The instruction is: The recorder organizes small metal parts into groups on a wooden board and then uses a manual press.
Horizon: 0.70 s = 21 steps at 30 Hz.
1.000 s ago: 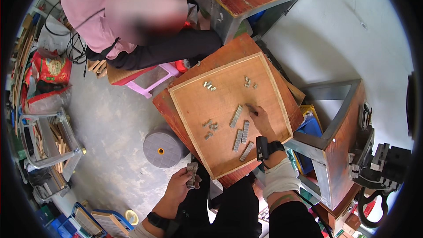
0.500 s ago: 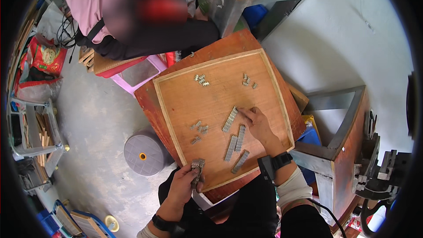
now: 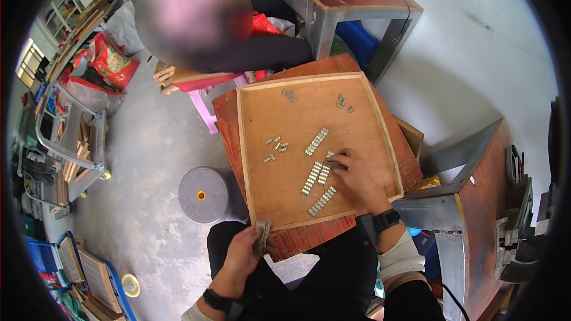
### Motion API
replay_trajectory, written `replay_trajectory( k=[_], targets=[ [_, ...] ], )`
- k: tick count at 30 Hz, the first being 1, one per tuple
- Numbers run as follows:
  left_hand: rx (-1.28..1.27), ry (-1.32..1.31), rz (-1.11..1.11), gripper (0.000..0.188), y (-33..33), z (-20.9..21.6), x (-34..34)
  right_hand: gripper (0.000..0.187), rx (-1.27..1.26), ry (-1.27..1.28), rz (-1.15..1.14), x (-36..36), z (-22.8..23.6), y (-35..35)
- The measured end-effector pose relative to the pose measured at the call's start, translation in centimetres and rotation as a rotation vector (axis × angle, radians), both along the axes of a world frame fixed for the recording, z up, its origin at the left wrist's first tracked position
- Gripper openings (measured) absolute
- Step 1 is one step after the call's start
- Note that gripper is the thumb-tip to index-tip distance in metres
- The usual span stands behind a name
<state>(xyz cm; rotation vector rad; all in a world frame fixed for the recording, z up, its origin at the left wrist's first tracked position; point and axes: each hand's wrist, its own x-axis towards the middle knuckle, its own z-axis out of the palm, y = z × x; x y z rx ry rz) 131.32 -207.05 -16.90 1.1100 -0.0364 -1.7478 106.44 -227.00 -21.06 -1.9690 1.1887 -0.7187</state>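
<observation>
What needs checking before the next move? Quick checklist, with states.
1. Left hand holding metal pieces: ok.
2. Right hand at the far end of the right-middle strip: ok.
3. Right fingertips gripping something: cannot tell, contact partly hidden.
4. Upper strip apart from the others: ok.
5. Strips inside the rim of the wooden tray: ok.
6. Small loose pieces in one group: not ok, scattered.

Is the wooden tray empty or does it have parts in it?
Not empty: on the tray's floor lie metal strips and smaller metal pieces.
</observation>
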Motion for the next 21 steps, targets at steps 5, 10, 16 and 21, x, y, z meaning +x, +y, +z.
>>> replay_trajectory(
  k=[5,10,16,21],
  targets=[
    [0.004,-0.089,-0.078,0.025,1.5,1.0,-0.5,0.038,-0.249,0.248,0.178,0.3,0.9,-0.8],
    [-0.009,-0.132,-0.095,0.025,-0.7,1.3,0.6,0.033,-0.176,0.46,0.163,-1.4,0.6,-1.5],
    [-0.012,-0.154,-0.136,0.024,-3.1,1.0,0.9,0.022,0.066,0.447,-0.233,-1.2,0.8,0.5],
    [-0.014,-0.111,-0.08,0.025,-3.4,0.6,0.8,0.018,-0.123,0.207,-0.203,-3.3,0.3,-0.8]
  ],
)
